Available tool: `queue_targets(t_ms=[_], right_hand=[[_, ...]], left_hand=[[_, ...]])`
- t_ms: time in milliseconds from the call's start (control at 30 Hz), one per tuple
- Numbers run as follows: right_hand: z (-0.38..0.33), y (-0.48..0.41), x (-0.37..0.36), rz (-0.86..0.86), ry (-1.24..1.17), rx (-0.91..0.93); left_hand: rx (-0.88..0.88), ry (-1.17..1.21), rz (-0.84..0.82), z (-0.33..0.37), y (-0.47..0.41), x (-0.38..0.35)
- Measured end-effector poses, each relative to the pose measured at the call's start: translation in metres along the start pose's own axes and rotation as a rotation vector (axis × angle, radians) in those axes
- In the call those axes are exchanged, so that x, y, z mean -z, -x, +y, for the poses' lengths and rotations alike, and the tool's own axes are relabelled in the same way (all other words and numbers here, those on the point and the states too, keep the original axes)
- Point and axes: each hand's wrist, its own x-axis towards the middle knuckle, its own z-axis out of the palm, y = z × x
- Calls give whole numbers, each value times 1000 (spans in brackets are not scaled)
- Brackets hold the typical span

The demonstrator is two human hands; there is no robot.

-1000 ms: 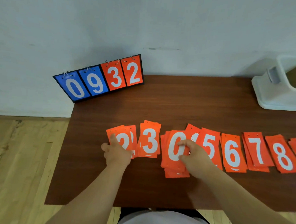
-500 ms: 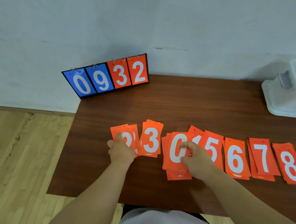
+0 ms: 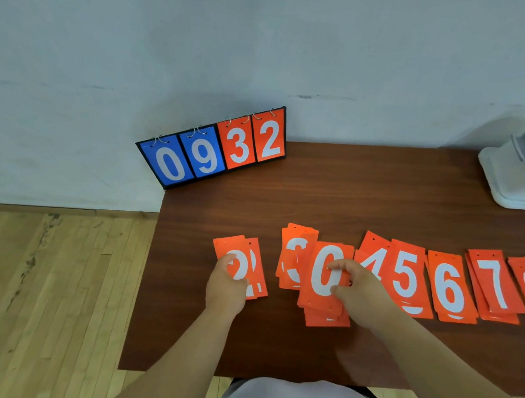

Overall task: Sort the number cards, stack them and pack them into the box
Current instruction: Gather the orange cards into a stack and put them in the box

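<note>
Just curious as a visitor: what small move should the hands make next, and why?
Probably the right hand lifts the 0 cards it pinches and carries them left, past the 2 pile under the left hand. The row reads 2, 3, 0, 4, 5, so the 0 sits out of order.

A dark brown wooden table (image 3: pixel 361 204) stands against a pale grey wall (image 3: pixel 263 46) on light plank flooring (image 3: pixel 52 294).

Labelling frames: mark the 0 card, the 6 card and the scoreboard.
0 card (image 3: pixel 317 274): head view, digit's left stroke.
6 card (image 3: pixel 449 287): head view, card's middle.
scoreboard (image 3: pixel 238 144): head view, orange 3 panel.
</note>
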Motion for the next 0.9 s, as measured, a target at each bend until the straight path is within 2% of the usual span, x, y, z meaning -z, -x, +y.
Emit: queue_targets(t_ms=[133,267,333,367,467,500,600,800,900], right_hand=[[-19,1,-15,3,-122,-29],[-46,5,-29,-117,-659,-67],[-60,7,-33,-165,-785,-20],[-66,7,-36,-153,-755,6],[-69,4,-42,-17,-426,68],[-69,4,-42,-10,-394,56],[-67,6,-39,-18,-453,35],[-62,14,-32,-106,-565,-15],[-55,16,-36,-128,-548,9]], left_hand=[[-54,85,-37,-1,1,32],[-152,204,-109,14,10,58],[-198,280,-163,25,18,64],[-211,307,-194,30,22,66],[-236,364,-281,44,33,66],[-245,394,-307,48,35,65],[-235,478,-369,58,39,62],[-215,486,-490,70,47,51],[-281,366,-549,71,51,41]])
